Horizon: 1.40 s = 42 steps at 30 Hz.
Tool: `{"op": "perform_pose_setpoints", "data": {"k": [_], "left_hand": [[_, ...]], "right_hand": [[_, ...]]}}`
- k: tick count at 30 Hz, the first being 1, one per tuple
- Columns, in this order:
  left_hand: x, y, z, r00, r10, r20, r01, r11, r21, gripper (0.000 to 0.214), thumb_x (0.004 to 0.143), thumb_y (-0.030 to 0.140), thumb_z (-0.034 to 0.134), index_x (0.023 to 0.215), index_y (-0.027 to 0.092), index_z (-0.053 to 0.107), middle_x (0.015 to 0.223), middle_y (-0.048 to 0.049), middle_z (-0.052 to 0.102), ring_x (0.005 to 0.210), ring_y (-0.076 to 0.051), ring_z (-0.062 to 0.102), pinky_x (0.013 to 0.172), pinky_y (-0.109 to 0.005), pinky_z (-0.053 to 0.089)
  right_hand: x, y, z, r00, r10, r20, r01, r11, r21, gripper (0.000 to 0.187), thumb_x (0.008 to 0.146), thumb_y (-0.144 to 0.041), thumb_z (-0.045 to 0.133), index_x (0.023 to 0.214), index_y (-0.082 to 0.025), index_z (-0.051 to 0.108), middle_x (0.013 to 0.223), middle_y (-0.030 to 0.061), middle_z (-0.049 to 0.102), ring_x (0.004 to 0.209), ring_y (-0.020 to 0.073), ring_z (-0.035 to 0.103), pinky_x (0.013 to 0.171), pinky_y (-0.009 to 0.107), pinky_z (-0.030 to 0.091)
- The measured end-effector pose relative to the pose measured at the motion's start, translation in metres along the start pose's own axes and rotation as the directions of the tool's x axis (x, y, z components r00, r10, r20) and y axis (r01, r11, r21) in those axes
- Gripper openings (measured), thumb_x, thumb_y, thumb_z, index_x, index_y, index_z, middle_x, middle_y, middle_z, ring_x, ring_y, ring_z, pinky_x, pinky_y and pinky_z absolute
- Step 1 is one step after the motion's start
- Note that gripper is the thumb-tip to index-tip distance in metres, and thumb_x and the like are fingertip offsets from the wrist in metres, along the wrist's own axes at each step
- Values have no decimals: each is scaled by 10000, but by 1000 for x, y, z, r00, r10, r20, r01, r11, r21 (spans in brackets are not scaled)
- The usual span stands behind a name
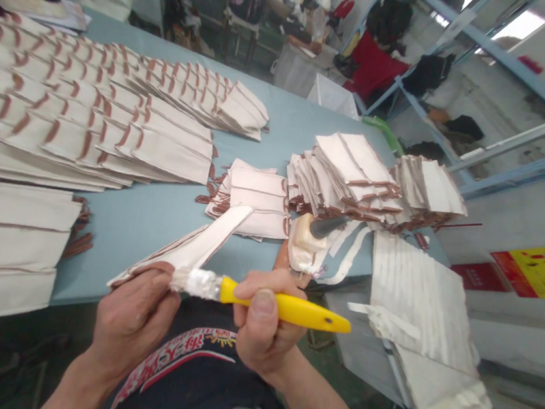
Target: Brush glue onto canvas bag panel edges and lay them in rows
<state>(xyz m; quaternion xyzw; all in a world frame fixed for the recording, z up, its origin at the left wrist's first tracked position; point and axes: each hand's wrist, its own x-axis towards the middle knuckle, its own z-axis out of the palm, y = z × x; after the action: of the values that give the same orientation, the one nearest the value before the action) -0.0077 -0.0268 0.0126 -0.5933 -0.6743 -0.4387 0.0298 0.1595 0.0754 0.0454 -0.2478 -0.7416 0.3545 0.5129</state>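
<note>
My left hand (134, 317) is closed on a long cream fabric piece with a brown edge (199, 242), holding it up over the table's near edge. My right hand (262, 321) grips a yellow-handled brush (290, 308) whose glue-caked bristles rest on the near end of that piece, right by my left thumb. Just beyond, a glue pot (305, 241) with a dark-handled tool in it sits at the table edge.
The blue table (153, 217) holds fanned rows of cream pieces with brown trim (90, 118) at left, small stacks (253, 199) in the middle and taller stacks (354, 174) at right. A glue-crusted board (420, 293) juts out at right. Shelving stands behind.
</note>
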Motion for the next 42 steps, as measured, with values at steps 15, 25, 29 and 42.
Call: {"op": "perform_pose_setpoints", "data": {"k": [15, 25, 29, 42], "left_hand": [[-5, -6, 2, 987, 160, -33, -156, 981, 112, 204, 1061, 81, 547, 963, 253, 590, 751, 47, 687, 674, -148, 753, 704, -232, 549], [-2, -2, -3, 974, 223, -47, -214, 967, 140, 241, 1058, 30, 567, 951, 245, 579, 817, 17, 724, 732, -140, 762, 773, -244, 556], [-3, -1, -6, 969, 232, -80, -215, 960, 177, 247, 1053, 15, 572, 948, 238, 587, 824, 12, 730, 718, -139, 754, 777, -252, 549], [-2, -6, -3, 980, 180, -83, -175, 983, 55, 290, 995, -10, 568, 891, 260, 566, 766, 58, 689, 716, -121, 779, 763, -202, 570]], "right_hand": [[6, -5, 6, 965, 260, 44, -263, 944, 200, 420, 1150, -523, 516, 900, -233, 689, 567, -64, 533, 385, 104, 428, 399, 226, 402], [57, 21, 8, 879, 450, 155, -469, 874, 123, 454, 1056, -545, 580, 716, -249, 637, 507, -62, 460, 471, 135, 483, 474, 257, 385], [63, 17, 0, 889, 451, 79, -455, 890, 42, 432, 1019, -541, 603, 702, -252, 652, 524, -43, 493, 511, 156, 517, 493, 275, 387], [62, 13, 11, 748, 639, 178, -663, 724, 191, 478, 967, -655, 609, 728, -241, 631, 406, -116, 364, 357, 102, 369, 396, 232, 325]]}}
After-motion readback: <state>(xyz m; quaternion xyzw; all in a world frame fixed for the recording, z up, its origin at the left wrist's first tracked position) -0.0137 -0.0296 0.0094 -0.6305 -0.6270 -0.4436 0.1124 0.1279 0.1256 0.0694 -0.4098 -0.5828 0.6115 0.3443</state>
